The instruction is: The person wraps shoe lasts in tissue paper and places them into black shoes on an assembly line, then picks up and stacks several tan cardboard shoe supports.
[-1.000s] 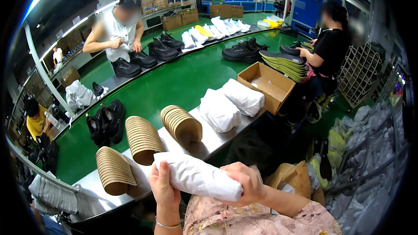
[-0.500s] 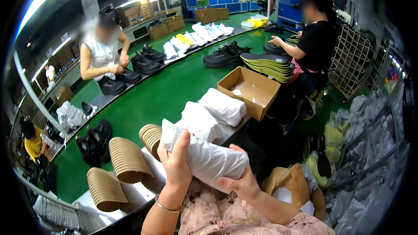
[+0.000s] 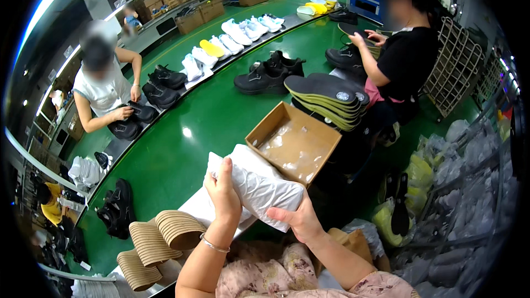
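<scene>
Between both my hands is a white paper-wrapped bundle (image 3: 268, 192), thick and roll-shaped, tilted down to the right. My left hand (image 3: 223, 198) grips its left end with the thumb on top. The other end is in my right hand (image 3: 301, 218), thumb pressed on the near side. What the paper covers is hidden. Behind it, another white wrapped bundle (image 3: 249, 160) lies against an open brown cardboard box (image 3: 314, 128). Beside my left forearm stand several curved, ribbed brown cardboard pieces (image 3: 179, 230).
A green conveyor belt (image 3: 187, 149) carries black shoes (image 3: 268, 77) and stacked insoles (image 3: 326, 96). Across it, a co-worker in white (image 3: 102, 91) handles black shoes. A co-worker in black (image 3: 406, 55) sits at the right. Bagged items (image 3: 458, 209) fill a rack at right.
My view has shifted, bringing the box nearer my hands. Both hands keep hold of the bundle. The co-worker at the right now holds up an insole.
</scene>
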### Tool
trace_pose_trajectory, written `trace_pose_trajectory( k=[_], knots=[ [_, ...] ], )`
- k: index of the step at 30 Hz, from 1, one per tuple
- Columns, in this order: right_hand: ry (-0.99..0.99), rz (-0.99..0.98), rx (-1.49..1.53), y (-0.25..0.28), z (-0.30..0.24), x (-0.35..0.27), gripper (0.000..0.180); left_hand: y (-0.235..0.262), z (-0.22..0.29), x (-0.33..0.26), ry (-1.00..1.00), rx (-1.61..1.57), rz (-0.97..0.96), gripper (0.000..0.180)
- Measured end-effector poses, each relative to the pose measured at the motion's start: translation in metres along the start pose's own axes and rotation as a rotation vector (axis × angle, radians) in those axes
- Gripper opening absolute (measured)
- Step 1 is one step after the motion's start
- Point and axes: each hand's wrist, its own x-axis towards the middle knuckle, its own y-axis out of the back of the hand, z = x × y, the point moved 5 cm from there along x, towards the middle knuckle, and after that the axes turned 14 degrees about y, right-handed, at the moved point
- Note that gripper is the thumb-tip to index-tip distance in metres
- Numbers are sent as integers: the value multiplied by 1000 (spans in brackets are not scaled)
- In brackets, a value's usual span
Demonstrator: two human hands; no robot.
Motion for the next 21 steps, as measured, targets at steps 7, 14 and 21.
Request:
trace_pose_trajectory(
  k=[7,14,21],
  knots=[
    [57,134,-1,10,-62,49,47,-70,6,27,83,5,-54,21],
    [235,324,-282,79,-117,112,52,-121,-45,103,570,363,-302,68],
    [320,366,-978,103,-161,152,64,-148,-73,307,-329,1187,86,50]
  ],
)
